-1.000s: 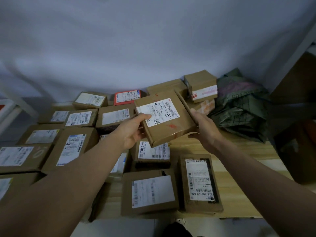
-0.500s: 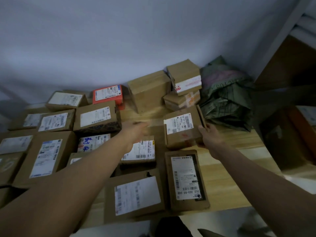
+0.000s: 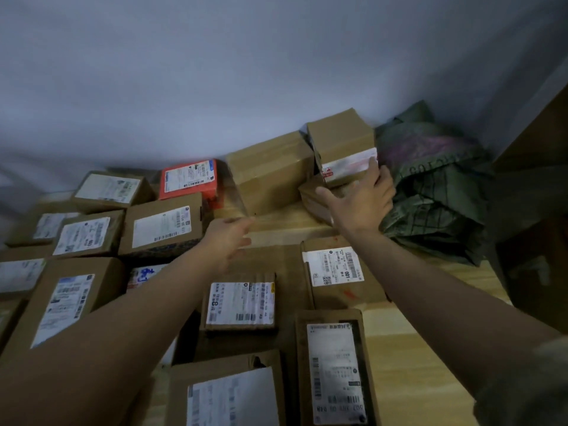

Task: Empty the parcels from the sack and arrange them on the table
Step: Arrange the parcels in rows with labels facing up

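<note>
- Nearest the camera, labelled parcels are laid flat in rows on the bench (image 3: 408, 361); a long flat parcel (image 3: 335, 367) is set at the near right, with a corrugated parcel (image 3: 241, 304) just beside it to the left.
- Behind the long parcel, a parcel marked 001 (image 3: 336, 272) is seen lying label-up, touched by neither of the hands.
- The left hand (image 3: 229, 241) is held above the middle rows with fingers loosely extended; nothing is gripped. The outline is blurred, so finer finger detail cannot be told.
- The right hand (image 3: 361, 199) is spread wide, fingers straight, with the fingertips at the front face of the small taped box (image 3: 341, 142). No grip is yet closed.
- The taped box is stacked on a lower box (image 3: 313, 199), beside a large plain box (image 3: 270, 167).
- The green sack (image 3: 436, 192) is slumped at the far right corner of the bench, against the wall.
- Risk: if the taped box is pushed and not enclosed, it may be slid off its support and toppled against the sack.
- Risk: if the box is lifted one-handed from one face, it may be tilted and dropped onto the arranged rows, which would be disturbed.
</note>
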`<state>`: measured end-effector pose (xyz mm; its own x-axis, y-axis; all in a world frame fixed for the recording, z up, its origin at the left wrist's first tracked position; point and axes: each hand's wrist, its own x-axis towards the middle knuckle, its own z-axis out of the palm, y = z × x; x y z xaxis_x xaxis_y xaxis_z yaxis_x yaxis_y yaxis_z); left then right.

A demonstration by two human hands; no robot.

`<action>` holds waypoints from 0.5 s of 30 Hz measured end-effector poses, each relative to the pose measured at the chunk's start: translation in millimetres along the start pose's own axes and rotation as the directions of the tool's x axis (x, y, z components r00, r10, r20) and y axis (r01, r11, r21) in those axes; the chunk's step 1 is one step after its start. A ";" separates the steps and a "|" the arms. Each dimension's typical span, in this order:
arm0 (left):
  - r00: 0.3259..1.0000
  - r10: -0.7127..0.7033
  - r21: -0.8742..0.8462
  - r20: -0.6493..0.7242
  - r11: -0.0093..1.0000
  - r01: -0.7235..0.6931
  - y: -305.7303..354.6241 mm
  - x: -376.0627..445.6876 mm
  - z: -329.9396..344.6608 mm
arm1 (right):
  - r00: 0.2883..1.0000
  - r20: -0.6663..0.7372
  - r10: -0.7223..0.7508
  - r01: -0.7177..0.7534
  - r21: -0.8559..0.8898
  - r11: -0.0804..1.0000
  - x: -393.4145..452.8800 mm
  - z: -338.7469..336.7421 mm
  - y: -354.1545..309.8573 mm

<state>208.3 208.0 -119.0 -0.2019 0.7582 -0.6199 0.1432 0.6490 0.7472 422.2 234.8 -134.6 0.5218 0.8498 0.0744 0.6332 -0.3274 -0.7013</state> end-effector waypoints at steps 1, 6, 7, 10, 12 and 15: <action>1.000 0.005 -0.001 0.010 1.000 -0.005 4.0 3.0 2.8 | 1.000 -0.030 -0.004 0.004 -0.012 1.000 12.9 1.8 -6.4; 0.999 0.033 -0.034 0.043 0.999 -0.031 29.1 17.3 22.9 | 0.997 0.032 -0.070 0.074 -0.146 0.986 59.5 14.9 -31.7; 0.998 0.035 -0.044 0.055 0.998 -0.033 34.2 19.3 27.9 | 0.995 0.049 -0.082 0.089 -0.165 0.982 65.1 18.2 -33.4; 0.996 0.036 -0.072 0.082 0.997 -0.030 42.7 24.5 43.6 | 0.995 0.056 -0.085 0.094 -0.197 0.976 76.5 26.1 -30.4; 0.995 0.026 -0.086 0.094 0.996 -0.018 42.5 26.0 51.4 | 0.995 0.032 -0.098 0.102 -0.214 0.971 79.4 29.3 -24.7; 0.994 -0.007 -0.119 0.105 0.993 0.019 40.4 28.4 54.9 | 0.993 -0.040 -0.113 0.104 -0.179 0.978 79.1 23.5 -23.5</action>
<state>261.5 259.2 -119.6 -0.1005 0.7561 -0.6467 0.0234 0.6516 0.7582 435.2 319.5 -128.8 0.4693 0.8643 0.1811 0.7760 -0.3057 -0.5517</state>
